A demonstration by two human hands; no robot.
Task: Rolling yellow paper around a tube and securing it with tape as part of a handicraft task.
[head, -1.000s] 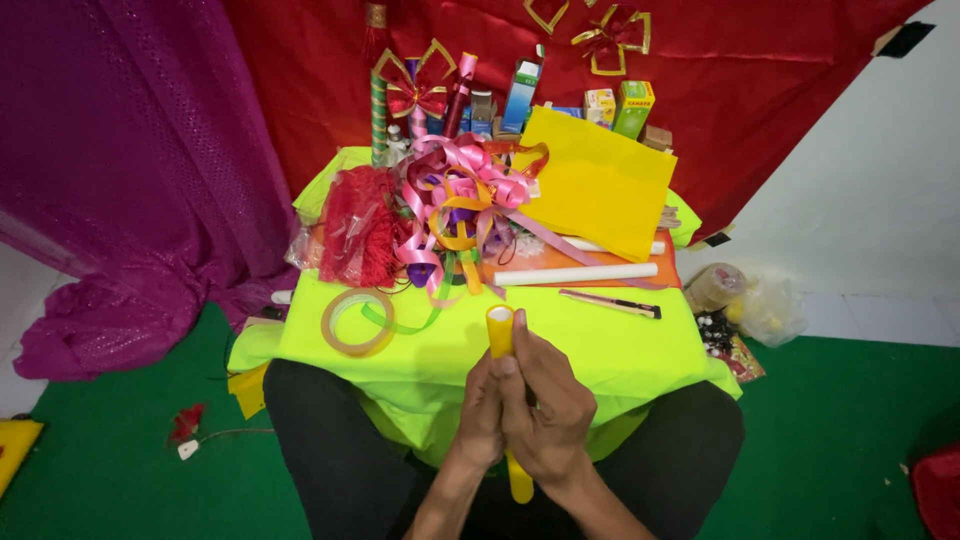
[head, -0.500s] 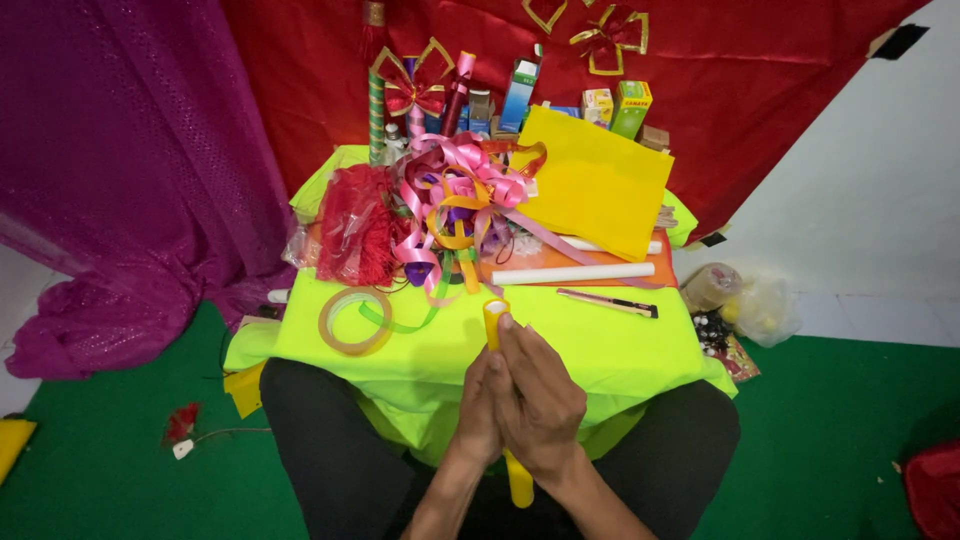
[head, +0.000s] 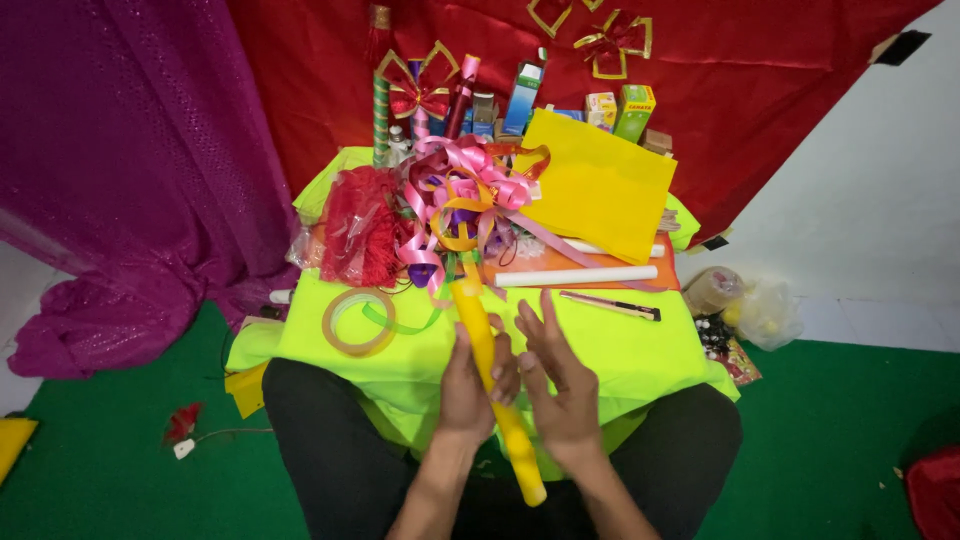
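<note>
A tightly rolled tube of yellow paper (head: 476,315) runs from the near edge of the lime-green table (head: 620,345) down to my lap. My left hand (head: 466,388) is wrapped round the tube's middle from the left. My right hand (head: 556,380) lies against the tube from the right with its fingers spread and pointing away from me. The tube's far end pokes up near a heap of pink, gold and purple ribbons (head: 460,200).
On the table lie a tape roll (head: 357,321), a red net bundle (head: 360,225), a white paper tube (head: 577,276), a utility knife (head: 612,305), a yellow sheet (head: 598,186) and small boxes (head: 632,110). Purple cloth (head: 130,170) hangs left. Plastic bags (head: 762,312) lie right.
My right hand's fingers have spread apart and lifted off the yellow tube. Before, both hands were closed together round it. The tube now tilts a little more to the left at its far end.
</note>
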